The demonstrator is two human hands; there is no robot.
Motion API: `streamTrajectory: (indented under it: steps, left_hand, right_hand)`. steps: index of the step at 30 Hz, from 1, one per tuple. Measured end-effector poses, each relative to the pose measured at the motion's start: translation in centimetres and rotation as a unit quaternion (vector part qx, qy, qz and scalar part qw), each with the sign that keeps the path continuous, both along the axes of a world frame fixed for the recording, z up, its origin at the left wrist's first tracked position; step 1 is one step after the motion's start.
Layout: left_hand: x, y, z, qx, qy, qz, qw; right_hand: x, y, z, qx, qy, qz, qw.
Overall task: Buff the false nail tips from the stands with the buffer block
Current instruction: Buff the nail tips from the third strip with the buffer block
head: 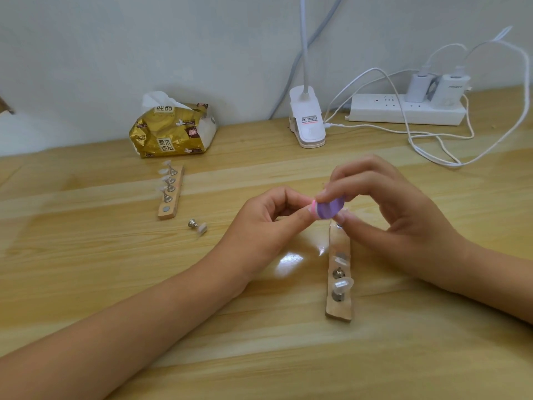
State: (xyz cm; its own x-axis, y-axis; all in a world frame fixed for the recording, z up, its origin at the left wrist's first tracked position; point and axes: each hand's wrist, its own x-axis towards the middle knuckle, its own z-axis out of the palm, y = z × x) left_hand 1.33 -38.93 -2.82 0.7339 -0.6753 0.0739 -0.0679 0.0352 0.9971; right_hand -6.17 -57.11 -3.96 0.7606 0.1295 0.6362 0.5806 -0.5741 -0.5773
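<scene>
My right hand (395,215) pinches a purple buffer block (330,208) with a pink-and-white edge between thumb and fingers. My left hand (265,223) has its fingers curled and pressed against the block's pink edge; what it pinches there is hidden. A wooden stand (339,308) lies below my right hand with metal holders and two clear nail tips (343,284). A second wooden stand (168,210) at the left carries several holders with white tips (164,180). One loose holder with a tip (199,226) lies on the table beside it.
A gold tissue pack (173,129) sits at the back left of the wooden table (86,269). A white clip lamp (308,122) stands behind centre. A power strip (403,109) with chargers and trailing white cables (432,145) is at the back right.
</scene>
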Motion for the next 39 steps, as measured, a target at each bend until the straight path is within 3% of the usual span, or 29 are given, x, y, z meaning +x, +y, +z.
streamTrajectory:
  steps: [16, 26, 29, 33, 39]
  left_hand:
    - [0.00, -0.08, -0.06, 0.031, -0.011, 0.026, 0.999]
    - [0.03, -0.08, -0.20, 0.031, -0.029, 0.031, 0.999]
    - [0.05, -0.14, -0.34, 0.037, -0.033, 0.032, 0.998]
    - [-0.04, -0.10, -0.15, 0.029, -0.044, 0.014, 0.999]
    - [0.05, -0.01, -0.19, 0.032, -0.027, 0.028, 0.999]
  right_hand:
    - [0.17, -0.26, 0.01, 0.039, 0.033, 0.004, 0.999]
    - [0.32, -0.11, -0.10, 0.009, 0.007, 0.008, 1.000]
    - [0.36, -0.17, -0.05, 0.046, 0.022, -0.002, 0.999]
    - [-0.15, 0.17, -0.01, -0.009, -0.035, 0.028, 0.999]
    - [0.40, -0.71, -0.19, 0.107, 0.013, -0.008, 0.994]
